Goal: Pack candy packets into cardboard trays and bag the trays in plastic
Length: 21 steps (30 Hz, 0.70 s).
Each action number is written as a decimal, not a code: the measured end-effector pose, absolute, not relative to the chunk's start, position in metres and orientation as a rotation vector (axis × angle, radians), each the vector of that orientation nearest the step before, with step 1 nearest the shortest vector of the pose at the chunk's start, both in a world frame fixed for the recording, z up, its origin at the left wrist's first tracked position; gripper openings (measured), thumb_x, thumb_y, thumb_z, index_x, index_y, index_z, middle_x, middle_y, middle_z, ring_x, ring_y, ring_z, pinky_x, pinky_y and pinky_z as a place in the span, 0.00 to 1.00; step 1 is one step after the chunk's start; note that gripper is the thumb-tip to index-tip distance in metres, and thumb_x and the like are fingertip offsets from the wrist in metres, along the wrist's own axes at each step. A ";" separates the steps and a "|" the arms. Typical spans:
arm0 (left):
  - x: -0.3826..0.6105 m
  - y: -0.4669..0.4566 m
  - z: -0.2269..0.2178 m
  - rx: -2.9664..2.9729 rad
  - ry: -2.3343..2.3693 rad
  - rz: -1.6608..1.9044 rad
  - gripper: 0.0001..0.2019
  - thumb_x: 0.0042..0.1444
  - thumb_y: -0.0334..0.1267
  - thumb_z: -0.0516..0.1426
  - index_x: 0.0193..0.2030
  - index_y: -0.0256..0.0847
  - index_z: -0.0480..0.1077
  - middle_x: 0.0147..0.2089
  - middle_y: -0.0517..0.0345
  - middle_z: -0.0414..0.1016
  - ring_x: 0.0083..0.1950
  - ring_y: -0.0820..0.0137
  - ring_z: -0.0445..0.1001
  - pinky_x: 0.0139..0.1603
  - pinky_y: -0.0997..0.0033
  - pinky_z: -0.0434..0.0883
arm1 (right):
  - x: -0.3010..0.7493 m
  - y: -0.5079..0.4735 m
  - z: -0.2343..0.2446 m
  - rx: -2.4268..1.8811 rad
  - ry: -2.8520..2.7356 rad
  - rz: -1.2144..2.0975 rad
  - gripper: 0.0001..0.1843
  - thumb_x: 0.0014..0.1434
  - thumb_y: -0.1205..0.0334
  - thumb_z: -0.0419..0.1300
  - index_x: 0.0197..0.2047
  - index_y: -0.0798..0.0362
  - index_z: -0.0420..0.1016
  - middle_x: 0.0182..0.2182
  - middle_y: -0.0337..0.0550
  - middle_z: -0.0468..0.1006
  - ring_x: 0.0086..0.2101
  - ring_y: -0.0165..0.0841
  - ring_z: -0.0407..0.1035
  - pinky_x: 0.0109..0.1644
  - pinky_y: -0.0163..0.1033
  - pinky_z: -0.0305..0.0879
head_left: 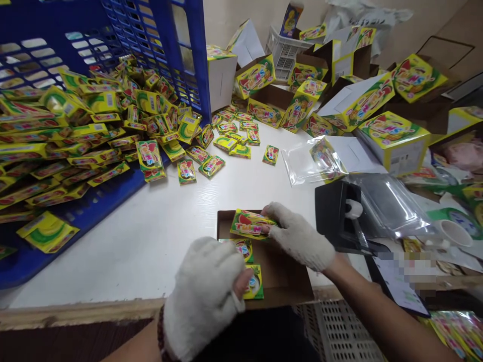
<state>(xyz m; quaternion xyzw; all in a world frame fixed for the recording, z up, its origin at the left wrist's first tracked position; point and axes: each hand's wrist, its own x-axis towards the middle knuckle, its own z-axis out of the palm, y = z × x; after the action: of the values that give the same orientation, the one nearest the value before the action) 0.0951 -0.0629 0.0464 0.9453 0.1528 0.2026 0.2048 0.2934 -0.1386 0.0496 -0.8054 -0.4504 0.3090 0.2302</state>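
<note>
Both my hands wear white knit gloves with bare fingertips. My right hand [298, 234] grips a small yellow-green candy box [249, 224] by its right end, above the far left corner of an open brown carton [290, 276]. Two more small boxes lie along the carton's left side: one partly covered [245, 250], the nearer one [255, 282] under my left thumb. My left hand [207, 291] is curled over the carton's left edge, its thumb against that nearer box. The glove hides most of its fingers, and whether it grips the box is unclear.
At left a blue crate [188, 60] lies tipped, small boxes spilling onto the white table [132, 251]. Several printed cartons [392, 136] crowd the back right. A black tape dispenser [334, 211], clear plastic packs [392, 206], a white mug [451, 235] and a clipboard [400, 284] are at right.
</note>
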 end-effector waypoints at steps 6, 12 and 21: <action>0.108 -0.096 0.024 2.877 0.445 -0.063 0.30 0.53 0.62 0.55 0.45 0.35 0.77 0.42 0.41 0.79 0.45 0.49 0.76 0.61 0.40 0.62 | 0.272 -0.103 0.021 -2.369 -1.730 0.746 0.14 0.64 0.70 0.50 0.49 0.53 0.72 0.45 0.49 0.76 0.44 0.36 0.71 0.48 0.39 0.66; 0.109 -0.094 0.026 2.780 0.472 -0.228 0.27 0.57 0.56 0.54 0.51 0.34 0.75 0.48 0.37 0.78 0.52 0.45 0.75 0.61 0.39 0.63 | 0.246 -0.092 0.023 -2.668 -2.009 0.565 0.17 0.67 0.71 0.44 0.52 0.54 0.70 0.47 0.55 0.72 0.43 0.41 0.73 0.38 0.41 0.70; 0.088 -0.078 0.021 2.481 0.289 0.507 0.18 0.59 0.39 0.56 0.56 0.40 0.69 0.52 0.45 0.76 0.56 0.56 0.73 0.62 0.46 0.67 | 0.268 -0.106 0.036 -2.433 -1.833 0.904 0.13 0.63 0.71 0.51 0.48 0.53 0.71 0.44 0.49 0.75 0.41 0.35 0.71 0.40 0.37 0.61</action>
<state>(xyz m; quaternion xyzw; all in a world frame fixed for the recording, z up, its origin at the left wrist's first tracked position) 0.0880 -0.0776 0.0214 0.9311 0.1083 0.1901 0.2920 0.2675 -0.1055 0.0364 -0.7657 -0.5767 0.2844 -0.0179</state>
